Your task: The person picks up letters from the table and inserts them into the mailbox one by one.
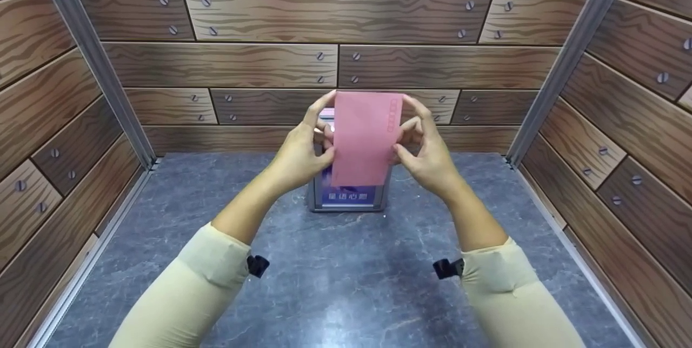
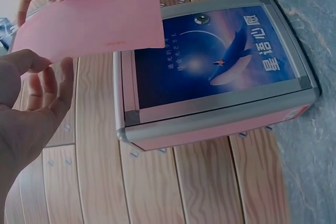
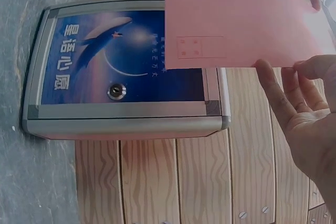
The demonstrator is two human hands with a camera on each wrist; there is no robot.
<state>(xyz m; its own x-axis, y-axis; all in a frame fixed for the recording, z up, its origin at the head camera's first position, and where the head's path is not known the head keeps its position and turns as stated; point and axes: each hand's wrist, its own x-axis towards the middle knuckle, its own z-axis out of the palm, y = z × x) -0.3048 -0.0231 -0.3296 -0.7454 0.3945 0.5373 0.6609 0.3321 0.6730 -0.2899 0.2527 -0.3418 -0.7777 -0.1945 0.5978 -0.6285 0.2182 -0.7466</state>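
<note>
Both hands hold a pink envelope (image 1: 361,140) upright in front of a lockable box (image 1: 348,200), hiding much of its front in the head view. My left hand (image 1: 300,156) pinches the envelope's left edge between thumb and fingers. On the opposite edge, my right hand (image 1: 430,153) grips it the same way. Small printed squares run along the envelope's upper right. In the left wrist view the box (image 2: 220,61) has a grey metal frame, pink sides and a blue whale picture with white characters. A round lock (image 3: 116,91) sits on that face in the right wrist view.
The box stands on a grey marbled table (image 1: 335,272), near the wood-plank back wall (image 1: 335,18). Plank-patterned walls with metal corner posts (image 1: 97,56) enclose both sides. A small black wrist camera (image 1: 258,266) is at the left sleeve, another (image 1: 447,268) at the right.
</note>
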